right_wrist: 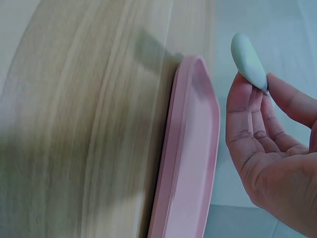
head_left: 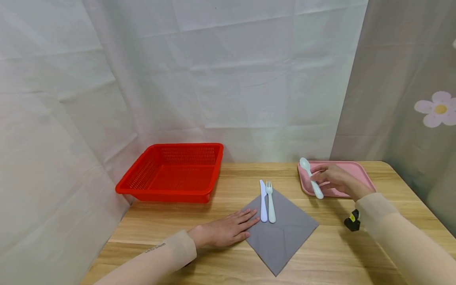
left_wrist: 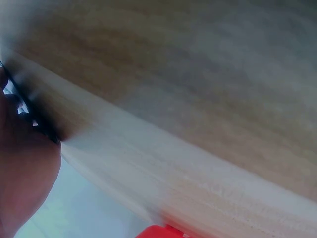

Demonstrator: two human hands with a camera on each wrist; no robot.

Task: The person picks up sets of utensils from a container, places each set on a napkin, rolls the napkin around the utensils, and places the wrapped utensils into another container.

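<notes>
Above the left end of a pink tray (head_left: 356, 170), my right hand (head_left: 333, 178) pinches a pale green spoon (head_left: 316, 189) between thumb and fingertips. The right wrist view shows the spoon (right_wrist: 249, 62) raised clear of the tray (right_wrist: 195, 148). My left hand (head_left: 229, 229) lies flat with fingers spread, its fingertips on the left corner of a grey cloth napkin (head_left: 285, 241). On the napkin, a whitish knife (head_left: 263, 202) and a pale green fork (head_left: 271, 204) lie side by side, their upper ends past its edge. The left wrist view is blurred and shows only part of the hand (left_wrist: 29, 178).
A red plastic basket (head_left: 171, 194) stands at the back left of the wooden table (head_left: 221, 261). Pale curtains (head_left: 231, 79) hang behind and at the sides. A black device with a yellow mark (head_left: 352, 221) sits at my right wrist.
</notes>
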